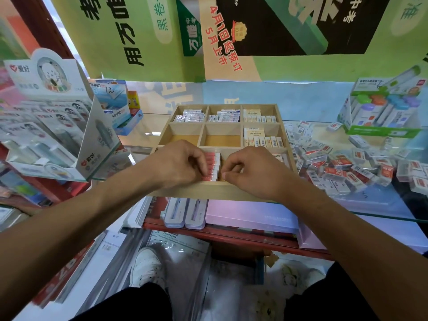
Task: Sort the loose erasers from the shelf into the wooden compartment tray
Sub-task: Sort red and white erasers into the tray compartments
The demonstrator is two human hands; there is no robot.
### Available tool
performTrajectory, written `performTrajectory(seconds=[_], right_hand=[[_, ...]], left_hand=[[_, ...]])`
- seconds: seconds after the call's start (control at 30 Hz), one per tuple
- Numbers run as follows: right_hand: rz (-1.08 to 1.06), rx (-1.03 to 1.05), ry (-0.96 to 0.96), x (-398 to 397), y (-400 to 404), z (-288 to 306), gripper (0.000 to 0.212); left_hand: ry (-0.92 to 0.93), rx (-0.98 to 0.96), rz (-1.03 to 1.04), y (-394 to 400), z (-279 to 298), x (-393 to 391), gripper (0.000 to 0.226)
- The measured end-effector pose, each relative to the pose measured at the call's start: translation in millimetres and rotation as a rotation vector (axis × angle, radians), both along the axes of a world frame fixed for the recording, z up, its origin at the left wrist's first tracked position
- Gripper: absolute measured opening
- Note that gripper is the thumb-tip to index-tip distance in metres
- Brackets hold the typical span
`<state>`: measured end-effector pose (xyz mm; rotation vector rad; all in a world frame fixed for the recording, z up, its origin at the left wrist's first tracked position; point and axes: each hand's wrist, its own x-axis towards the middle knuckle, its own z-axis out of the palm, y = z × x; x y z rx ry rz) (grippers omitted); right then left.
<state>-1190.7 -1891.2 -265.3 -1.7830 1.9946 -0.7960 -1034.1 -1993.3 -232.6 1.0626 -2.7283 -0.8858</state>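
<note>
Head view: I see a row of red erasers (pixel 212 166) standing in the tray's (pixel 185 192) near compartment. My left hand (pixel 180 164) curls over them, fingertips pinching the row's left side. My right hand (pixel 250 172) is curled at the row's right edge; I cannot tell whether it grips one. A loose pile (pixel 342 163) lies on the shelf (pixel 382 202) right of the tray.

Two middle-row compartments of the wooden tray (pixel 240 125) are left bare. The right flank is crowded by loose erasers (pixel 342 163); the left by a display box (pixel 58 126).
</note>
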Motion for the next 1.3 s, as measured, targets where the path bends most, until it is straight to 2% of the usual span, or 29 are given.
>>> performTrajectory(seconds=[0.23,0.4,0.5,0.6,0.7,0.93,1.17,1.3], right_hand=[[0.016,0.024,0.013,1.7,-1.4,-0.4,0.013],[-0.008,-0.006,-0.012,-0.7,-0.7,0.9,0.012],[-0.059,-0.056,-0.05,-5.6,2.8,3.4,0.011],[-0.115,-0.077,-0.067,-10.6,6.7,5.3,0.01],[-0.119,-0.097,-0.056,-13.6,10.2,6.1,0.012],[-0.099,-0.102,-0.054,-18.9,14.1,4.9,0.013],[-0.088,-0.099,-0.066,-19.7,15.7,0.6,0.012],[-0.069,-0.105,-0.082,-13.5,16.2,-0.7,0.011]], left_hand=[[-0.135,-0.041,-0.009,-6.5,3.9,-10.8,0.018],[-0.365,-0.279,-0.12,-2.0,9.6,-27.3,0.016],[-0.428,-0.355,-0.139,-6.6,9.9,-28.1,0.009],[-0.39,-0.303,-0.154,-12.6,9.7,-20.1,0.013],[-0.258,-0.259,-0.178,-14.0,5.4,-10.8,0.015],[-0.174,-0.491,-0.278,-10.1,-13.9,3.5,0.052],[-0.11,-0.538,-0.318,0.4,-20.4,7.0,0.053],[-0.042,-0.479,-0.281,-3.8,-33.0,10.8,0.057]])
